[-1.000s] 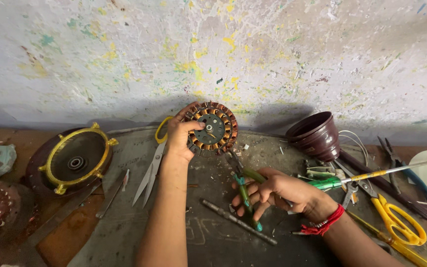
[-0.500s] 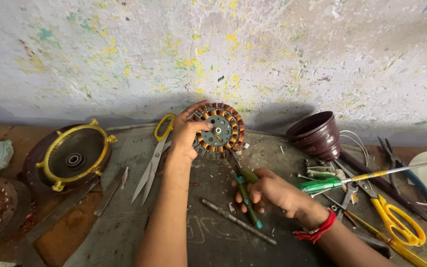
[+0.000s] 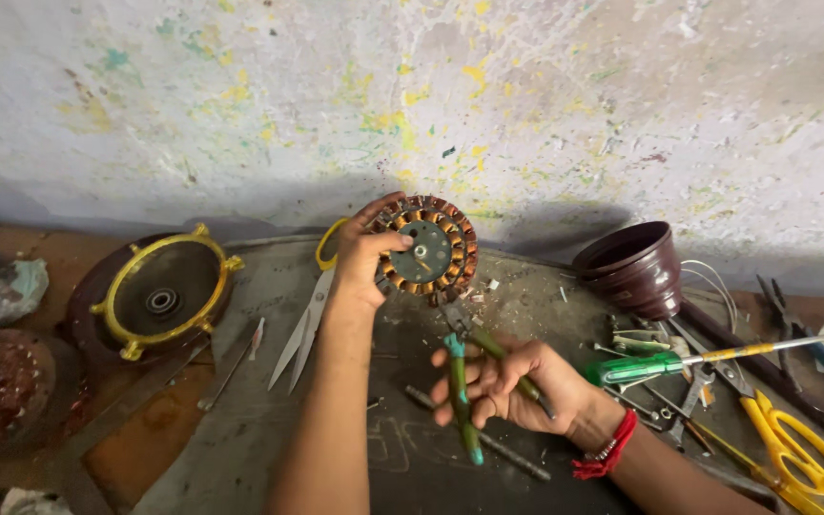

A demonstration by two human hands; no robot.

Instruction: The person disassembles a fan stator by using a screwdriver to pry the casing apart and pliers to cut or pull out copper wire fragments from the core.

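Standing on edge near the workbench's back edge, the wound stator is gripped at its rim by the left hand. It looks heavy and rigid, with fragile copper windings. The right hand clasps green-handled pliers just beneath it.

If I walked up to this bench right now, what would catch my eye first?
Most likely the round copper-wound motor core, stood on edge against the paint-speckled wall at the middle, with the left hand gripping its side. Just below, the right hand holds green-handled pliers pointing up at the core. To the left lies a dark round cover with a yellow rim; bright yellow-handled scissors sit at far right.
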